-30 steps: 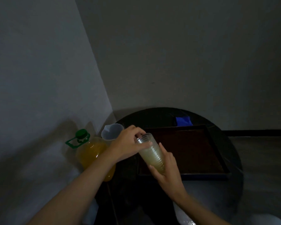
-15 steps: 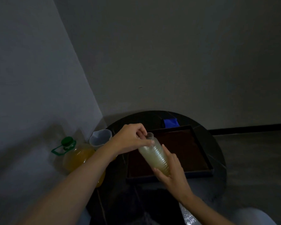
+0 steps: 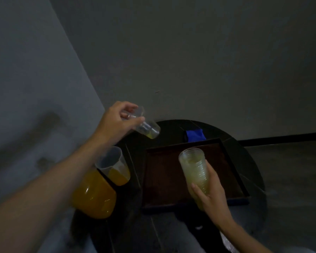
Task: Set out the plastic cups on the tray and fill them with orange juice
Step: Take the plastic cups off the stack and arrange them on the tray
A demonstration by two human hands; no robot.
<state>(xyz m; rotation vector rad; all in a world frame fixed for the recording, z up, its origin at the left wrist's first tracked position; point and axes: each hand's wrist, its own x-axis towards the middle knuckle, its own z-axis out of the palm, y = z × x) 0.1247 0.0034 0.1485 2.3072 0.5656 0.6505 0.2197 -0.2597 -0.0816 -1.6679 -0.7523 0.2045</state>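
On the table [image 3: 171, 130], tray [image 3: 164, 178] centre, jug [image 3: 115, 167] just left of it with bottle [image 3: 93, 198] in front, cloth [image 3: 195, 135] behind the tray, cup stack [image 3: 195, 170] over its right side, single cup [image 3: 148, 127] aloft behind the jug.

The left arm stretches forward, the left hand [image 3: 118, 123] raised, fingers and thumb pinching a single cup [image 3: 149, 128] by its rim. The right hand [image 3: 212, 198] is lower, fingers curled round the base of a stack of cups [image 3: 193, 167], forearm angling in from the lower right.

light: very dim, greyish; shadow: soft smear on wall [image 3: 44, 125]; blur: left hand [image 3: 117, 119] motion-smeared; edges: wide-angle bowing
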